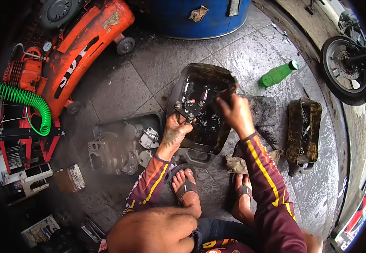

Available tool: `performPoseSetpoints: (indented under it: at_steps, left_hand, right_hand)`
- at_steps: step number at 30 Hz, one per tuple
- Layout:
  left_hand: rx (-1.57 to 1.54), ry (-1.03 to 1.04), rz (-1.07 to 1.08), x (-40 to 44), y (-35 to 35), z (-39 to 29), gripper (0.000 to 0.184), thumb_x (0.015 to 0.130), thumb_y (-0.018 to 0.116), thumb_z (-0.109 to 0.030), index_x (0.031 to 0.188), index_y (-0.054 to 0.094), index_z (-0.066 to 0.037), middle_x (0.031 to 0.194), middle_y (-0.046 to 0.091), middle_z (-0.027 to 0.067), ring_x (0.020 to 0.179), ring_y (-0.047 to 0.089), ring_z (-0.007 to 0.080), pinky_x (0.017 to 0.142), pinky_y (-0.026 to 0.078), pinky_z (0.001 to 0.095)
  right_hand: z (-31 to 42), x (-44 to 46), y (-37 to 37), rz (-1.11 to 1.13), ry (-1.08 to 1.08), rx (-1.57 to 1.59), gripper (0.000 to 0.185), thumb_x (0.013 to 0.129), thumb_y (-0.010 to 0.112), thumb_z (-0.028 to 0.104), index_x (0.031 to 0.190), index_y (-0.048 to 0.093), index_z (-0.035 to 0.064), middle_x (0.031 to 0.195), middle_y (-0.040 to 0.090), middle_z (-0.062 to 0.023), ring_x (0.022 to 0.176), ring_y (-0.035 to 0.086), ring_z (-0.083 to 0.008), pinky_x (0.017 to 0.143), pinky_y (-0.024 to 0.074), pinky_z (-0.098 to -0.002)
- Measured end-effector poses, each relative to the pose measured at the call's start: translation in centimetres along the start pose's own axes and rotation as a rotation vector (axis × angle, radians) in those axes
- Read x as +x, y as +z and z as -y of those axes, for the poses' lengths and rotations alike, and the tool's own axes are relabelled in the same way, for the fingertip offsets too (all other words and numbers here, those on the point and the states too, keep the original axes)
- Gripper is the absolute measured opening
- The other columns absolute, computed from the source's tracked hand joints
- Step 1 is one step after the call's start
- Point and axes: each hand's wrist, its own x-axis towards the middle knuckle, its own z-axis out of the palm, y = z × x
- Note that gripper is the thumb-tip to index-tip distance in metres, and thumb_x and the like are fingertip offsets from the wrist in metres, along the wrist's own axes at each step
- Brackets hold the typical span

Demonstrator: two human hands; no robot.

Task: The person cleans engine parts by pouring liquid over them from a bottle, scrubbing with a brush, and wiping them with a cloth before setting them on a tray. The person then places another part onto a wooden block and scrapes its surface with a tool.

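Grey tiled floor (149, 63), wet-looking toward the right; red compressor (88, 46) off left, blue drum (199, 21) at the top. Metal part (190, 110), a dark plate with round bolt-like heads, is up over the near-left side of a black tray (206, 71) with dark liquid in it. Left hand (175, 133) has it pinched at the near end, thumb and fingers closed on it. Right hand (237, 113) is over the tray's right side, blurred: fingers look curled near something dark, can't tell if gripped. Handling guess: rigid, moderately heavy for its size, not fragile, probably slick if that's oil. Best hold: plate edges or between the heads, thumb opposed; smooth faces would likely slip.
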Motion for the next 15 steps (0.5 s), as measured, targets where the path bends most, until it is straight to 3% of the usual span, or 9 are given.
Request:
performPoseSetpoints:
  at_steps: [3,5,7,9,11,13,15]
  left_hand:
    - [0.104,0.076,0.006,0.2,-0.5,-0.3,0.06,0.07,0.052,0.011,0.129,0.057,-0.002,0.108,0.066,0.0034,0.095,0.062,0.0122,0.092,0.045,0.0267]
    - [0.121,0.026,-0.045,0.0,-0.3,-0.4,0.054,0.069,0.053,0.011,0.121,0.06,0.0,0.108,0.065,0.0023,0.096,0.061,0.0113,0.092,0.045,0.0262]
    - [0.139,0.029,-0.004,0.2,0.1,-0.9,0.046,0.068,0.054,0.01,0.113,0.061,0.0,0.107,0.065,0.0011,0.098,0.06,0.0111,0.093,0.044,0.0261]
    - [0.09,0.055,-0.034,-0.1,0.5,-1.4,0.043,0.068,0.055,0.011,0.109,0.061,-0.001,0.106,0.065,0.0001,0.099,0.06,0.0109,0.094,0.044,0.0265]
    - [0.203,0.073,-0.062,-0.2,-0.6,-0.1,0.044,0.069,0.054,0.012,0.111,0.06,-0.001,0.105,0.065,-0.0005,0.1,0.06,0.0106,0.095,0.043,0.0264]
    - [0.138,0.016,-0.069,-0.1,-0.3,-0.1,0.045,0.069,0.053,0.013,0.11,0.061,-0.002,0.104,0.065,-0.0002,0.1,0.06,0.0112,0.097,0.042,0.0265]
    - [0.167,0.029,-0.003,0.0,-1.2,0.6,0.044,0.069,0.054,0.013,0.11,0.061,-0.002,0.103,0.065,0.0009,0.098,0.061,0.0126,0.096,0.046,0.0284]
  right_hand:
    - [3.1,0.8,-3.0,-0.071,0.105,0.461,0.019,0.089,0.067,0.016,0.099,0.069,-0.0001,0.08,0.072,-0.0138,0.074,0.071,-0.0175,0.067,0.0537,-0.0313]
    - [6.1,0.5,-3.7,-0.006,0.096,0.618,0.018,0.089,0.068,0.016,0.098,0.069,-0.0006,0.082,0.071,-0.0114,0.076,0.068,-0.0096,0.067,0.0519,-0.0263]
    - [5.5,0.5,-2.0,0.084,-0.009,0.583,0.018,0.089,0.068,0.017,0.097,0.068,0.0008,0.084,0.071,-0.0111,0.079,0.069,-0.0152,0.073,0.052,-0.0301]
    - [5.0,1.0,-2.5,0.046,-0.024,0.248,0.018,0.088,0.068,0.017,0.096,0.068,0.0012,0.085,0.072,-0.0126,0.08,0.071,-0.0223,0.073,0.0524,-0.0331]
    - [3.9,1.7,-2.5,0.042,0.054,0.189,0.019,0.088,0.068,0.018,0.096,0.068,0.0013,0.083,0.072,-0.0133,0.079,0.072,-0.0255,0.072,0.0525,-0.0337]
    - [4.4,1.4,-2.1,-0.014,0.002,0.257,0.02,0.088,0.068,0.02,0.096,0.068,0.0017,0.082,0.072,-0.0127,0.076,0.072,-0.0251,0.069,0.0528,-0.035]
    - [5.3,0.4,-1.9,0.068,0.004,0.522,0.021,0.088,0.068,0.02,0.098,0.069,0.0007,0.082,0.073,-0.0145,0.076,0.072,-0.0264,0.067,0.0531,-0.0368]
